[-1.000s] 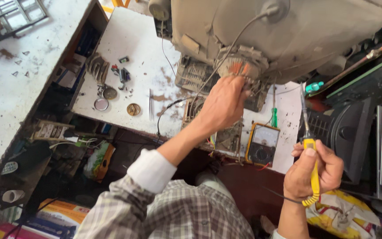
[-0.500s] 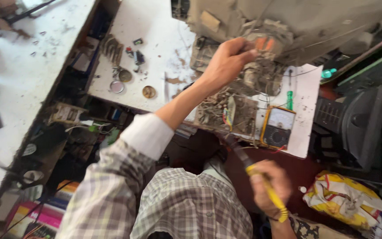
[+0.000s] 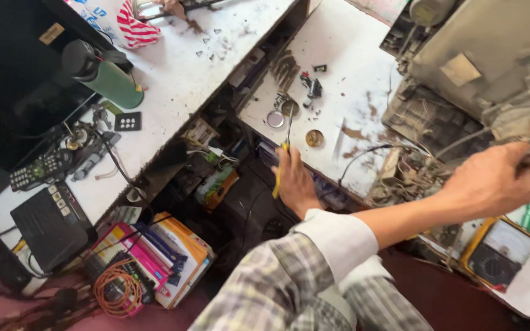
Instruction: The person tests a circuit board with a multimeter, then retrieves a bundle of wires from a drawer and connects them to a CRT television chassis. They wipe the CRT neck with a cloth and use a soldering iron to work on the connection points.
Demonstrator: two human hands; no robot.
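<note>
Screwdriver (image 3: 282, 160) with the yellow handle sits in our right hand (image 3: 294, 182), fingers wrapped tight around the grip, its thin shaft pointing up over the near edge of the white bench (image 3: 345, 67) toward a small round tin lid (image 3: 275, 119) and a brass disc (image 3: 314, 138). Our left hand (image 3: 492, 184) reaches across to the right, fingers curled into the tangle of wires (image 3: 415, 175) under the dusty grey chassis (image 3: 492, 55); we cannot tell just what it grips there. Near that wrist an analogue meter with a yellow case (image 3: 498, 250) lies on the bench. Far left, a green flask (image 3: 108, 79) and a black box (image 3: 50, 228) rest on a second bench (image 3: 185, 73).
</note>
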